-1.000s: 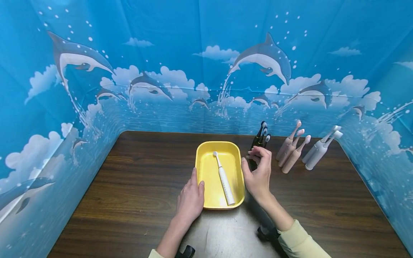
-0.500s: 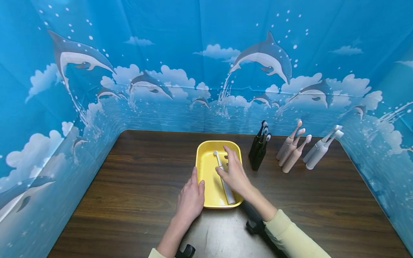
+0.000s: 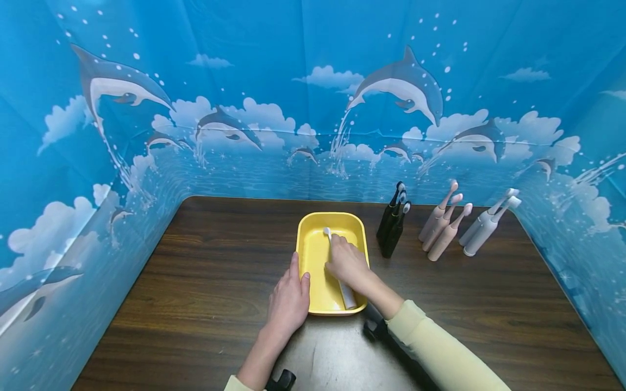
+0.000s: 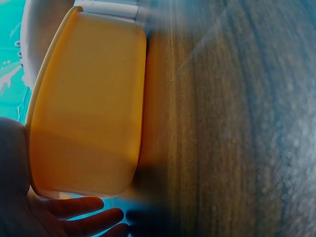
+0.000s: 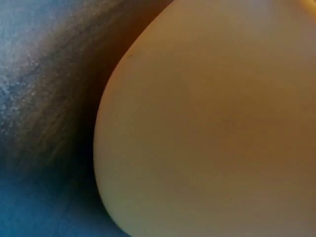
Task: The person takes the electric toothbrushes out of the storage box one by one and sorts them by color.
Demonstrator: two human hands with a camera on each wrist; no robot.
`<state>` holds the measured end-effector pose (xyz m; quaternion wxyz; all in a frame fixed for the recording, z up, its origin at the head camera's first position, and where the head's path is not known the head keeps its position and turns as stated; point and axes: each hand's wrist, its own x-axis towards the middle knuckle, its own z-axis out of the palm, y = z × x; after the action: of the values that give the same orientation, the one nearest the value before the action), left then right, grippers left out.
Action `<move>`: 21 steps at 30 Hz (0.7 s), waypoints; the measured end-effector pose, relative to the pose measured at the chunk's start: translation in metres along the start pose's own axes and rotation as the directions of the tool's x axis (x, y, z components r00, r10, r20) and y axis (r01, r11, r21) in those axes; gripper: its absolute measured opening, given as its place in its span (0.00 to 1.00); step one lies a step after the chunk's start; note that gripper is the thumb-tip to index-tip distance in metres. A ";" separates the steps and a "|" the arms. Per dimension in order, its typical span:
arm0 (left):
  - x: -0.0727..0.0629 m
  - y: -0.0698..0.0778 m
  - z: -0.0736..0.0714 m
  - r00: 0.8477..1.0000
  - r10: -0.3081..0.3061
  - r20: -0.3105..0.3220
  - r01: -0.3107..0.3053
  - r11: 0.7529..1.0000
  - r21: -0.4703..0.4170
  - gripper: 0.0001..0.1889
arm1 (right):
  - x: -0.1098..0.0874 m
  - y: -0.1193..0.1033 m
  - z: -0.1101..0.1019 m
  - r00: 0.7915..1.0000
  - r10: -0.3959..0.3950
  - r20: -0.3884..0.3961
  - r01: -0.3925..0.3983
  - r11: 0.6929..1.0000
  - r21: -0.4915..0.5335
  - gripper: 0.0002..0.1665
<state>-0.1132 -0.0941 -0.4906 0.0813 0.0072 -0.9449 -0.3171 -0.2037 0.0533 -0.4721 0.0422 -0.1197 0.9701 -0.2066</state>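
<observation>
A white electric toothbrush [image 3: 348, 297] lies slanted in a yellow tray [image 3: 313, 293]. My right hand [image 3: 349, 266] reaches into the tray from the right, its fingers curled down around the middle of the toothbrush; the head and the lower end of the handle show on either side. My left hand [image 3: 288, 298] rests along the tray's left side, thumb at the rim. In the left wrist view, the fingers [image 4: 94, 222] of that hand stretch out straight beside the tray wall [image 4: 94, 103]. Only the tray's outer wall [image 5: 207, 123] and the table fill the right wrist view.
To the right of the tray, black electric toothbrushes [image 3: 390, 231] stand upright in a group. Farther right are pink ones [image 3: 442, 236] and pale grey-blue ones [image 3: 481, 233]. A dolphin-print curtain [image 3: 313, 108] borders the dark wood table [image 3: 220, 260] at the back and sides.
My right hand has moved left from beside the black toothbrushes into the tray, then lowered and curled its fingers onto the white electric toothbrush. The left hand has stayed at the tray.
</observation>
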 end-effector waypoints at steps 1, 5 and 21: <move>0.000 0.000 0.000 1.000 0.002 -0.001 -0.002 1.000 0.001 0.31 | 0.000 -0.001 0.001 1.000 0.003 0.000 -0.003 1.000 -0.021 0.20; 0.000 0.000 0.000 1.000 -0.001 0.000 0.001 1.000 0.002 0.30 | -0.001 -0.002 0.002 1.000 -0.002 0.020 0.004 0.997 -0.077 0.12; 0.000 0.000 0.001 1.000 -0.009 0.006 0.009 1.000 0.008 0.31 | -0.004 0.000 -0.016 0.991 -0.005 0.136 -0.014 0.990 0.140 0.32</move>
<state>-0.1137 -0.0938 -0.4911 0.0770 0.0107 -0.9463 -0.3138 -0.2023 0.0603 -0.4571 0.1172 -0.1282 0.9482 -0.2659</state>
